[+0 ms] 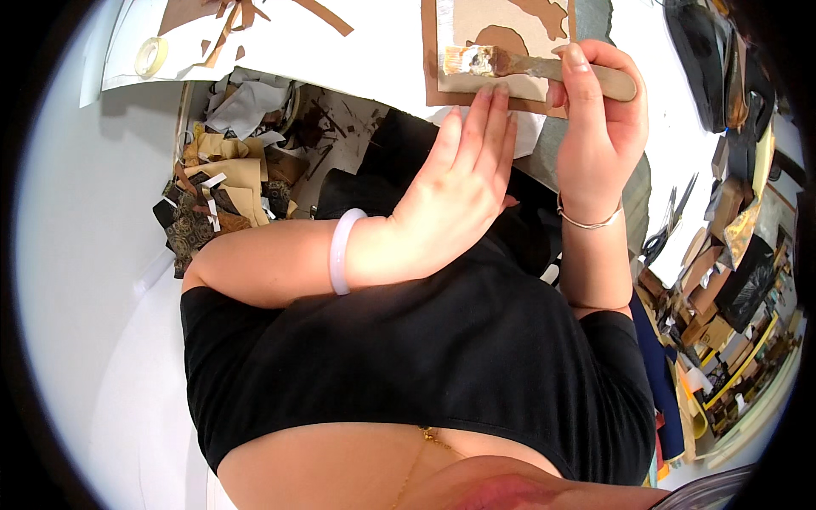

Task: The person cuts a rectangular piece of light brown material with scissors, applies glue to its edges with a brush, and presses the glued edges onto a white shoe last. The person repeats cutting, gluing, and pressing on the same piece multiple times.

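My right hand [599, 127] grips the wooden handle of a flat brush [544, 66], its bristles pointing left and smeared with white paste. The brush is over the near part of a beige board [476, 19], which lies on a larger brown sheet [431, 59]. Brown patches with wavy outlines [503, 36] show on the board. The stretched fingers of my left hand [459, 166] lie close together, their tips at the board's near edge, just below the brush. Nothing is held in that hand.
On the white work surface [289, 47] to the left are a roll of pale tape [151, 57] and brown offcuts [242, 15]. Below its edge is a heap of scraps [229, 170]. Scissors [671, 217] lie at the right, near cluttered boxes and materials [714, 297].
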The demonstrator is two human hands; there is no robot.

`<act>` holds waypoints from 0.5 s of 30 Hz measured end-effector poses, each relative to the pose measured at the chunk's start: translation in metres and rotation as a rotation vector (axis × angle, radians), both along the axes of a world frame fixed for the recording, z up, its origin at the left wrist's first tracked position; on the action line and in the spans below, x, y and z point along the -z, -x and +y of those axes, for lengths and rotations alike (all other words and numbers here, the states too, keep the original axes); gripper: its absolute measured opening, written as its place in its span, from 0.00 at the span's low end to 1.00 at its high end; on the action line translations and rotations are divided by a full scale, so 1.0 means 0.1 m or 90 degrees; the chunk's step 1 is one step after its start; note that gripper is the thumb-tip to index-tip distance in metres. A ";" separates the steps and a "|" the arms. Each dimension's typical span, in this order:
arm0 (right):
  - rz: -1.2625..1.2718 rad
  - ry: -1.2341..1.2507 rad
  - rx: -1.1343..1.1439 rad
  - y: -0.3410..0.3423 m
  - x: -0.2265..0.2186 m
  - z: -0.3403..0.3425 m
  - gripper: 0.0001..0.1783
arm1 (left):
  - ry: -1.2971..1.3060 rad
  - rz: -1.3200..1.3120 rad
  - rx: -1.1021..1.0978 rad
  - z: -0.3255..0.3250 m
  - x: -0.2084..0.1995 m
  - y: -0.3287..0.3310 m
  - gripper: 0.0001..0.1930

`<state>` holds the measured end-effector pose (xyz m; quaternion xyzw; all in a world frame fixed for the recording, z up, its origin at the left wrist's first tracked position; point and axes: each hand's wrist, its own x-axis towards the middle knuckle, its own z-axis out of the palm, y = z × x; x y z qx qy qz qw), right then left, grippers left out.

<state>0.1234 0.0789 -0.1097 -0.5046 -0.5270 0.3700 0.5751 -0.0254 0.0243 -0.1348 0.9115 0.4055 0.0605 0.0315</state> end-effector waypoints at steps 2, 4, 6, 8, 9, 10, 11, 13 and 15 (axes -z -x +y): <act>-0.034 0.002 -0.002 -0.01 0.04 -0.02 0.07 | -0.030 0.055 -0.001 -0.01 0.03 -0.04 0.44; -0.114 0.000 -0.004 -0.03 0.08 -0.03 0.07 | -0.081 0.091 -0.004 -0.02 0.04 -0.07 0.43; -0.217 0.003 -0.001 -0.06 0.09 -0.03 0.07 | -0.127 0.132 -0.003 -0.02 0.05 -0.08 0.41; -0.171 -0.011 0.013 -0.08 0.10 -0.04 0.08 | -0.162 0.163 -0.002 -0.03 0.05 -0.09 0.39; -0.132 -0.019 0.009 -0.09 0.10 -0.05 0.08 | -0.167 0.170 0.003 -0.03 0.05 -0.09 0.39; -0.104 -0.016 0.005 -0.09 0.09 -0.05 0.08 | -0.175 0.181 0.008 -0.03 0.06 -0.09 0.38; -0.149 -0.025 0.005 -0.10 0.10 -0.04 0.08 | -0.186 0.194 0.007 -0.03 0.06 -0.09 0.37; -0.206 0.009 -0.001 -0.10 0.10 -0.04 0.07 | -0.198 0.205 0.003 -0.03 0.07 -0.11 0.37; -0.201 0.013 0.028 -0.10 0.11 -0.03 0.07 | -0.206 0.213 0.001 -0.03 0.07 -0.11 0.36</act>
